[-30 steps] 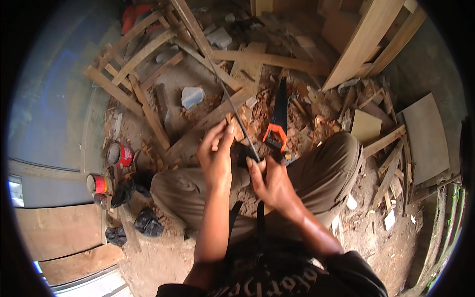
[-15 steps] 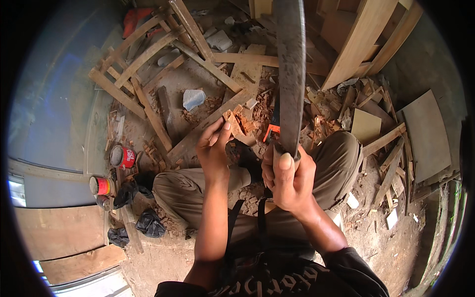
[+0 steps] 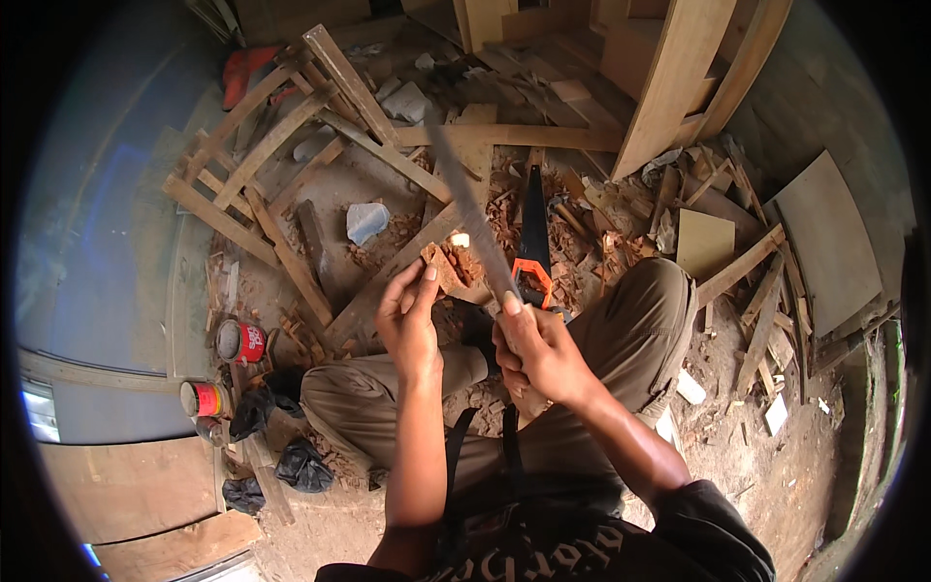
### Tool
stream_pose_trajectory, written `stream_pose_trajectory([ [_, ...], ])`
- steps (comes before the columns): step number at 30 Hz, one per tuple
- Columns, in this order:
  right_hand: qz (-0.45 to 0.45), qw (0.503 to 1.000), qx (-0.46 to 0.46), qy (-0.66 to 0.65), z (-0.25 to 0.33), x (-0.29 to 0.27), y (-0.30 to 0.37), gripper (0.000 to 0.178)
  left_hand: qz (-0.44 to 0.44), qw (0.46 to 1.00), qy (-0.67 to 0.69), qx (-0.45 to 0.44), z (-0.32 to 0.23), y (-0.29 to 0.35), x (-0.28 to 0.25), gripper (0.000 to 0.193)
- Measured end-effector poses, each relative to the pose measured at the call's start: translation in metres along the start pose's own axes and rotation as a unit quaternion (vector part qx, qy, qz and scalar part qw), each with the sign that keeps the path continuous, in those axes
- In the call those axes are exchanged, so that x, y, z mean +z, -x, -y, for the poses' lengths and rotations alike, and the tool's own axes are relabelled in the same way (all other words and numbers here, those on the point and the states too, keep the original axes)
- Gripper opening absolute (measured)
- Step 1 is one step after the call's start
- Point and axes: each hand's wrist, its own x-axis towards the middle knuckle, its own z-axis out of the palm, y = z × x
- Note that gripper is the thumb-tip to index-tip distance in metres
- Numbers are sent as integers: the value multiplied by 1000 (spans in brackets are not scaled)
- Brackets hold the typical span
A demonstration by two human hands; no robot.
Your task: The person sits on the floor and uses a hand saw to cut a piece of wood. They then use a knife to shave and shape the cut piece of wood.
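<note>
My left hand (image 3: 411, 315) is closed on a small, rough-edged reddish-brown piece of wood (image 3: 442, 266), pinched between thumb and fingers. My right hand (image 3: 545, 351) grips a machete, its thumb up along the back of the tool. The machete's long dark blade (image 3: 468, 201) slants up and to the left, its tip a little blurred, passing close by the wood piece. On the ground beyond my right hand lies a handsaw (image 3: 534, 218) with a black blade and an orange handle. Reddish wood chips (image 3: 570, 228) are scattered around it.
A wooden frame (image 3: 286, 238) leans at the far left, near a pale stone-like block (image 3: 367, 222). Two cans (image 3: 240, 341) and black plastic bags (image 3: 304, 466) lie left of my knee. Boards (image 3: 669, 97) stand at the far right; offcuts and a square panel (image 3: 706, 243) lie below them.
The machete has swung from nearly upright to slanting left, nearer the wood piece. My right hand has moved left, and more of the handsaw now shows.
</note>
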Motion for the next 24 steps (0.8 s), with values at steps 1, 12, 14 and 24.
stream_pose_trajectory([
  [1, -6, 996, -83, 21, 1, 5, 6, 44, -6, 1000, 4, -7, -1, 1, 0, 31],
  [12, -114, 895, -149, 404, -58, -9, -16, 47, -28, 999, -6, 33, 5, 12, 0, 27],
  [14, -53, 967, -89, 234, -66, -21, -26, 52, -27, 1000, 9, 11, 1, 10, 3, 29],
  [24, -139, 979, -144, 30, -43, -24, -22, 48, -4, 1000, 6, -3, 0, 5, -16, 41],
])
